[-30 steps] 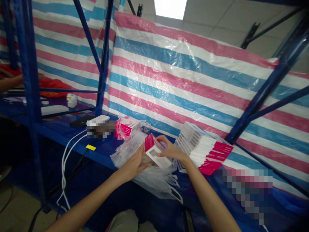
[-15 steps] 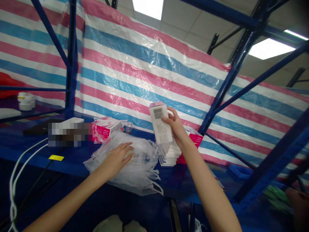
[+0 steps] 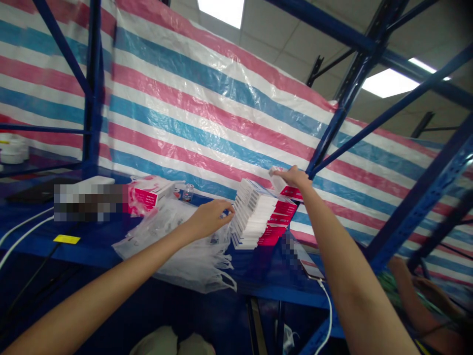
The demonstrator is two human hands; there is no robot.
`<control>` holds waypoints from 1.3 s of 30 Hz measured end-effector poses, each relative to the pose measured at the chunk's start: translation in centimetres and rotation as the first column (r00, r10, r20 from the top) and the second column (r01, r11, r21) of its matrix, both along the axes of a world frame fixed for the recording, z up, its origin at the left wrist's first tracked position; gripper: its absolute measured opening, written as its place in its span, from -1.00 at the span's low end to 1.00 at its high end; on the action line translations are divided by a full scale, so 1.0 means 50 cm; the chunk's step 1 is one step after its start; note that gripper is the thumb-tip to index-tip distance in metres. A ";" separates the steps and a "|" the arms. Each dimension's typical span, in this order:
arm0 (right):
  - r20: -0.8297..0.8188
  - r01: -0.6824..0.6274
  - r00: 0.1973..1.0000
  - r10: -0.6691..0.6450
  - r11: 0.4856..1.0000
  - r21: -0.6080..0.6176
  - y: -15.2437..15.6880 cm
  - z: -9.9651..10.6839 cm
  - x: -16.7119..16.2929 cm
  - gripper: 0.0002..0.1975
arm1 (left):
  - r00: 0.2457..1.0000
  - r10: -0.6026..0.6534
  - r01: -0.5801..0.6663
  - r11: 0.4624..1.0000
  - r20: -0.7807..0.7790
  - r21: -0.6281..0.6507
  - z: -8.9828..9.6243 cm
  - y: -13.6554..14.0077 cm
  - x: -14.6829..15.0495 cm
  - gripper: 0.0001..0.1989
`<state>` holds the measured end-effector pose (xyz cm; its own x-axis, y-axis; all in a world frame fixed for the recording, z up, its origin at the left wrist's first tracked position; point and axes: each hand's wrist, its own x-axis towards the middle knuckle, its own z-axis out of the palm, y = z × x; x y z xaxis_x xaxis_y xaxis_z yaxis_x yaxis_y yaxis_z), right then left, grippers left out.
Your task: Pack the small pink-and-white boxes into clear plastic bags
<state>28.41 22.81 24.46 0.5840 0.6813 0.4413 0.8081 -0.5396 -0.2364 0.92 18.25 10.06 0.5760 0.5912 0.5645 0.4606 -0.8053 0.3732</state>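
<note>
My right hand point(image 3: 296, 177) is closed round a small white and pink box point(image 3: 278, 181), over the back right of the stacked boxes. Whether that box touches the pile cannot be seen. The stacked boxes point(image 3: 253, 212) stand slightly uneven, with white faces to the left and red faces to the right. My left hand point(image 3: 212, 217) hovers over a heap of clear plastic bags point(image 3: 192, 271), beside the stack's left side. Its fingers are curled in, thumb and forefinger forming a small loop, with nothing visible in them.
A pink-and-white carton point(image 3: 153, 193) and a small glass jar point(image 3: 187, 193) stand behind the bags. Right of the stack lies a phone point(image 3: 312, 269) on a white cable. Blue rack posts point(image 3: 92, 88) frame the shelf. Another person's arm point(image 3: 417, 301) shows at lower right.
My right hand has carried a box right and back, beyond the white stack. My left hand has lifted off the bags and moved right, its fingers curling. The view has turned slightly right.
</note>
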 end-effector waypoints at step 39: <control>0.225 -0.866 0.474 0.851 0.405 0.293 -0.157 -0.339 -0.267 -0.45 | 0.669 -0.097 0.604 0.650 0.737 -0.462 -0.001 0.013 -0.122 -0.77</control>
